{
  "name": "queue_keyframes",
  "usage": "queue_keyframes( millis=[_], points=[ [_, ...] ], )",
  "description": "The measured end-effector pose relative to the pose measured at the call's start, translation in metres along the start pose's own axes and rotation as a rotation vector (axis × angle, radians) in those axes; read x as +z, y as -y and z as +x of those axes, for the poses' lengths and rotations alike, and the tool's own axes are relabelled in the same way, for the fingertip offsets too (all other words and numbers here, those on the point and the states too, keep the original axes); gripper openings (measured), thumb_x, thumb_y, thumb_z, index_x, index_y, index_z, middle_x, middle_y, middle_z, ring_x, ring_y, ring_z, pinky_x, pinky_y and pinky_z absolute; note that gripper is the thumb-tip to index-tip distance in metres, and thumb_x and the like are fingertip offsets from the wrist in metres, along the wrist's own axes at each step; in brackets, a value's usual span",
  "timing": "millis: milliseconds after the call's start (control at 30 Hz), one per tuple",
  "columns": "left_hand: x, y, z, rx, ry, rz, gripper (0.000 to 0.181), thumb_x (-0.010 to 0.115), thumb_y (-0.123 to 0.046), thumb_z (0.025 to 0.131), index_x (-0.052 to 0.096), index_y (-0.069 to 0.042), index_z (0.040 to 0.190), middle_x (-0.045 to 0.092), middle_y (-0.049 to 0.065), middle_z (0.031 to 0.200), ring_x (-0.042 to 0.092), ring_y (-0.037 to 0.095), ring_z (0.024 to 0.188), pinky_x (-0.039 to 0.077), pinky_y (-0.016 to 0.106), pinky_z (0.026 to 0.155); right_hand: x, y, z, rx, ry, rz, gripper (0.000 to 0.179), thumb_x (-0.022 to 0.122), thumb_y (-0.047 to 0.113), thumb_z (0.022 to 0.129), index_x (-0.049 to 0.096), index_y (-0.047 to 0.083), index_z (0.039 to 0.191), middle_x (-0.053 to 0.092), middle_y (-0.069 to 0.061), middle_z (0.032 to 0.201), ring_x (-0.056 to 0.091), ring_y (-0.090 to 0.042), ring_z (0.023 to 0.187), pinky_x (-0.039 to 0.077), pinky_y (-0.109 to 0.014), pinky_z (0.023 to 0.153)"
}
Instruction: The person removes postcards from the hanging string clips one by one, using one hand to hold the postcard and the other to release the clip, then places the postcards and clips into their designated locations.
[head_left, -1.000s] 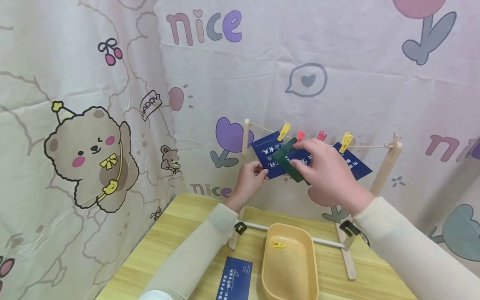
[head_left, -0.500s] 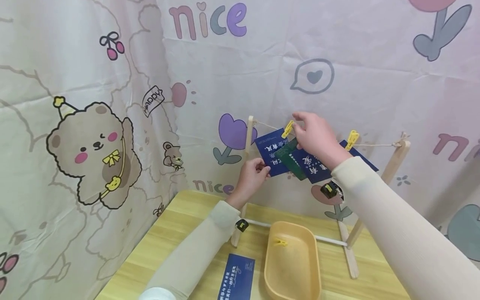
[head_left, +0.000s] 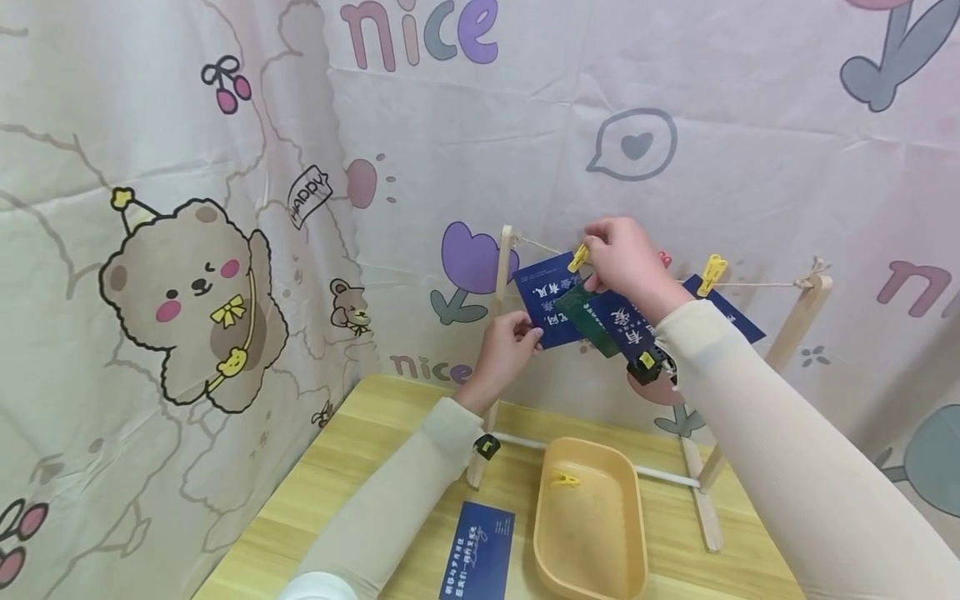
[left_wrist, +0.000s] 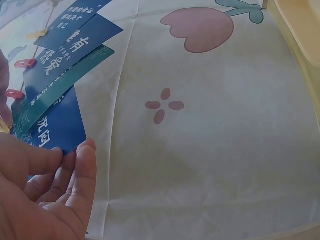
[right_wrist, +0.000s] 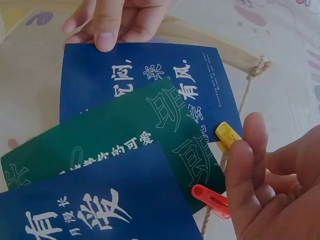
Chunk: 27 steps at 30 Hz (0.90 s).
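My left hand (head_left: pixel 504 354) pinches the lower left corner of a blue card (right_wrist: pixel 82 80) with white lettering, thumb on its face. At that card's upper right corner, my right hand (head_left: pixel 628 260) pinches a yellow clothespin (right_wrist: pixel 228 134) on the string (right_wrist: pixel 245 95). A green card (right_wrist: pixel 100 135) overlaps the held card. Another blue card (right_wrist: pixel 100 205) overlaps the green one, and a third blue card (left_wrist: pixel 72 22) hangs beyond it. Red clothespins (right_wrist: pixel 210 200) and a second yellow one (head_left: pixel 710 275) grip the other cards; my right hand hides part of that row in the head view.
The string runs between two wooden posts (head_left: pixel 802 329) of a rack with a white crossbar (head_left: pixel 667 477). On the wooden table (head_left: pixel 315 483) stand a yellow-orange tray (head_left: pixel 637 533) holding a yellow clothespin (head_left: pixel 566 480), and a blue card (head_left: pixel 477 550). A patterned curtain hangs behind.
My right hand has moved left and up from before the green and blue cards to the yellow clothespin. My left hand keeps its pinch on the card's corner.
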<state>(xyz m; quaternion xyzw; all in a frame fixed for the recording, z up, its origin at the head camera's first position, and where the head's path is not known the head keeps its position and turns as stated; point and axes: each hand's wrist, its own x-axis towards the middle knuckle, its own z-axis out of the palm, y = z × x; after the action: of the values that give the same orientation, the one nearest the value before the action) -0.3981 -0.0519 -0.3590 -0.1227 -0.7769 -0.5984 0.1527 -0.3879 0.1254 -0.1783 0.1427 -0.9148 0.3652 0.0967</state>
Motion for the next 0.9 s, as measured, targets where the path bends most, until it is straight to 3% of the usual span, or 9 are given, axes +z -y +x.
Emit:
queue_keyframes(
  millis=[267,533,900],
  points=[
    [0.001,-0.002,0.0,-0.003,0.003,-0.004,0.011,0.069,-0.005,0.106,0.068,-0.002,0.096,0.071,0.01,0.089,0.072,0.015,0.076,0.066,0.025,0.07,0.001,-0.002,-0.004,0.015,-0.032,0.09,0.045,0.049,0.02,0.117,0.053,0.005,0.159,0.067,-0.019,0.138,0.068,-0.016,0.06,0.061,-0.025,0.061],
    [0.002,-0.004,-0.003,-0.01,0.004,-0.003,0.01,0.069,-0.006,0.107,0.068,-0.003,0.097,0.072,0.01,0.09,0.073,0.015,0.077,0.066,0.025,0.071,0.01,-0.008,-0.008,-0.033,-0.159,0.125,0.037,0.059,0.022,0.114,0.067,0.01,0.148,0.073,-0.011,0.134,0.062,-0.018,0.056,0.055,-0.025,0.055],
    [0.001,-0.006,-0.007,-0.03,-0.003,0.003,0.01,0.068,-0.006,0.107,0.068,-0.003,0.098,0.072,0.011,0.091,0.074,0.018,0.078,0.068,0.03,0.074,0.013,-0.01,-0.011,-0.115,-0.321,0.152,0.032,0.059,0.024,0.114,0.074,0.013,0.14,0.078,-0.006,0.131,0.061,-0.017,0.055,0.05,-0.023,0.05]
  ],
)
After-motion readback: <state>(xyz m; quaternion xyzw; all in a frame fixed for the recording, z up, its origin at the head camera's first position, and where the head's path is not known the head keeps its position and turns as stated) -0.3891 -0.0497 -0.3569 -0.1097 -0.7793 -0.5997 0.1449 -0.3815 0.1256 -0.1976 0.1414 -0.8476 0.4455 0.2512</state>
